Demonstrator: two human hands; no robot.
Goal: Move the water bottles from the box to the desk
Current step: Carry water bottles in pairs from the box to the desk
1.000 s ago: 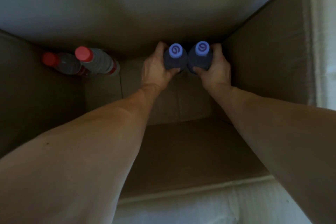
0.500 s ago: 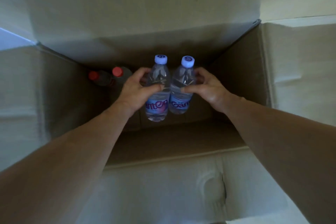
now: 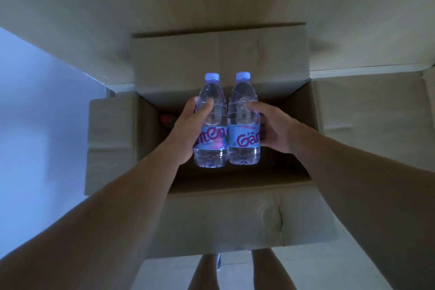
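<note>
near flap of the open cardboard box [image 3: 235,219] in the foreground. above the box opening, left hand [image 3: 186,134] wraps the left bottle [image 3: 210,122], right hand [image 3: 275,129] wraps the right bottle [image 3: 244,122]; both upright, side by side, touching. deeper inside, a red-capped bottle [image 3: 164,118] at the left wall.

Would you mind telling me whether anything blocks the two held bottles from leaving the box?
Nothing visible does. The left hand and right hand hold both bottles upright above the open box, flaps folded outward. The desk is out of view.
</note>
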